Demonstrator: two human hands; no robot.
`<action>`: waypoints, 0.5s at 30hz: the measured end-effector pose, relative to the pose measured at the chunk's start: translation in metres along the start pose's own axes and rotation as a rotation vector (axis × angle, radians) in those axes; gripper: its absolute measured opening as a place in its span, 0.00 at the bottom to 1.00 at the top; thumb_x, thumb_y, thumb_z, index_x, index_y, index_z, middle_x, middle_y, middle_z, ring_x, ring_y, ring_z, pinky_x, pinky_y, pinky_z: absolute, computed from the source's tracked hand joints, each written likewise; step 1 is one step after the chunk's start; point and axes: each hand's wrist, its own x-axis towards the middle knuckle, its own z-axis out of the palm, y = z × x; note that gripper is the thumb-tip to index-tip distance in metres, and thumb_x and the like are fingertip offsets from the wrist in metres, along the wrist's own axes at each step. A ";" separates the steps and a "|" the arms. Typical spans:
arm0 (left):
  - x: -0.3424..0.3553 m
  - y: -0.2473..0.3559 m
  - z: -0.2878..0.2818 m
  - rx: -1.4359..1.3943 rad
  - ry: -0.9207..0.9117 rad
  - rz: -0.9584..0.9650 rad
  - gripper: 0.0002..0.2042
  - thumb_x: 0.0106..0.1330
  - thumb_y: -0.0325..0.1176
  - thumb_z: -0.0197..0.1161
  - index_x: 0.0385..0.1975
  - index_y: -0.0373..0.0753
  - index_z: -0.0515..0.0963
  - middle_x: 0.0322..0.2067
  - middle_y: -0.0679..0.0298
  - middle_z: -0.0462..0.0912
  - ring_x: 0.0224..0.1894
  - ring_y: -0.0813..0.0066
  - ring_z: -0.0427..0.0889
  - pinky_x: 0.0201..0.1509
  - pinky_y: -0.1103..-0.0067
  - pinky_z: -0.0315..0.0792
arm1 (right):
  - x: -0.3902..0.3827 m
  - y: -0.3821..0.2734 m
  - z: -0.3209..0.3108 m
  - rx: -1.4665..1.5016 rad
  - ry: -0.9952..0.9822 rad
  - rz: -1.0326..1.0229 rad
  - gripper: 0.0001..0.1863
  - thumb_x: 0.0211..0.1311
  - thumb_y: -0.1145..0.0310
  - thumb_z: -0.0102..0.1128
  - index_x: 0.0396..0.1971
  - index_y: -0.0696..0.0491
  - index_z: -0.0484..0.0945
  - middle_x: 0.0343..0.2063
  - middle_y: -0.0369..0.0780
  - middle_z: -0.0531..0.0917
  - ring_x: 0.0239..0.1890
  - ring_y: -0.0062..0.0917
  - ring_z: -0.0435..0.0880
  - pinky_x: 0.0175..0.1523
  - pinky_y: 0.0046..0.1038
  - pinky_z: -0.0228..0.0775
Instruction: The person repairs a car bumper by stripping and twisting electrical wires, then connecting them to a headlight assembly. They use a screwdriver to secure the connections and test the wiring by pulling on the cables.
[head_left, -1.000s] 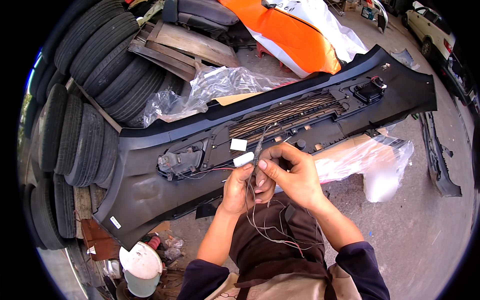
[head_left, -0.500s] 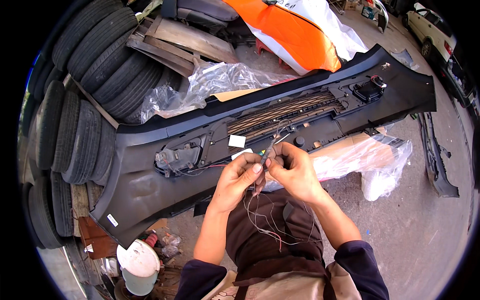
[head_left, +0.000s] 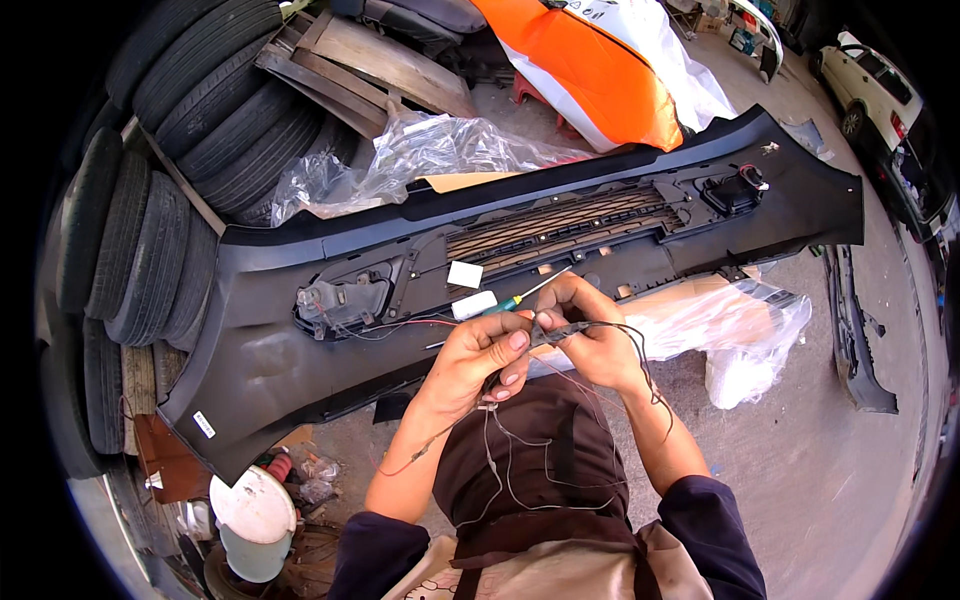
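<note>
A dark grey car bumper (head_left: 300, 330) lies inside-up across the ground in front of me. Both hands meet over its near edge. My left hand (head_left: 480, 355) pinches a black wire bundle (head_left: 570, 330), and thin loose wires (head_left: 520, 470) hang from it over my lap. My right hand (head_left: 590, 335) grips the same bundle from the other side. A screwdriver (head_left: 520, 298) with a green handle lies on the bumper just beyond my fingers, beside two small white pieces (head_left: 465, 275). Red and black leads run left to a lamp housing (head_left: 340, 300).
Stacked tyres (head_left: 150, 200) fill the left side. Clear plastic sheeting (head_left: 420, 150) and wooden boards lie behind the bumper, with an orange and white panel (head_left: 590, 80) beyond. More plastic wrap (head_left: 740, 330) sits at right. A white lidded bucket (head_left: 255, 520) stands lower left. A white car (head_left: 880, 90) is parked far right.
My hands have stayed together on the wire bundle, working it between the fingers. The view has shifted slightly, so the bumper sits a little lower and to the right.
</note>
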 end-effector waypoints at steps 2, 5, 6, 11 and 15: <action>0.001 -0.001 -0.005 0.015 -0.011 0.015 0.10 0.69 0.33 0.57 0.42 0.33 0.72 0.16 0.68 0.68 0.15 0.83 0.64 0.16 0.85 0.55 | 0.006 0.002 -0.018 0.157 -0.080 0.098 0.10 0.66 0.67 0.56 0.35 0.59 0.74 0.31 0.36 0.77 0.31 0.17 0.75 0.39 0.22 0.69; 0.003 0.002 -0.005 0.232 0.082 0.050 0.10 0.69 0.34 0.58 0.40 0.34 0.71 0.16 0.67 0.69 0.15 0.83 0.67 0.16 0.85 0.55 | 0.021 0.000 -0.042 0.174 -0.281 0.231 0.24 0.69 0.52 0.50 0.41 0.63 0.77 0.34 0.40 0.80 0.38 0.22 0.78 0.45 0.25 0.70; 0.003 0.002 -0.006 0.255 0.089 0.062 0.10 0.68 0.34 0.59 0.38 0.34 0.71 0.15 0.67 0.71 0.15 0.83 0.68 0.16 0.85 0.56 | 0.025 -0.004 -0.045 0.151 -0.368 0.231 0.24 0.68 0.52 0.51 0.41 0.63 0.77 0.34 0.40 0.80 0.40 0.23 0.78 0.46 0.26 0.70; 0.004 0.010 -0.008 0.378 0.086 0.009 0.10 0.68 0.36 0.59 0.36 0.34 0.72 0.15 0.67 0.72 0.15 0.84 0.68 0.15 0.86 0.57 | 0.046 -0.032 -0.052 -0.280 -0.649 0.172 0.22 0.64 0.54 0.58 0.41 0.62 0.78 0.34 0.42 0.83 0.40 0.25 0.79 0.46 0.28 0.70; 0.011 0.012 -0.010 0.438 0.100 -0.081 0.11 0.69 0.36 0.57 0.37 0.32 0.72 0.17 0.66 0.74 0.15 0.82 0.73 0.14 0.86 0.63 | 0.051 -0.038 -0.043 -0.530 -0.650 0.115 0.15 0.56 0.63 0.65 0.36 0.59 0.80 0.32 0.44 0.82 0.36 0.34 0.80 0.42 0.32 0.71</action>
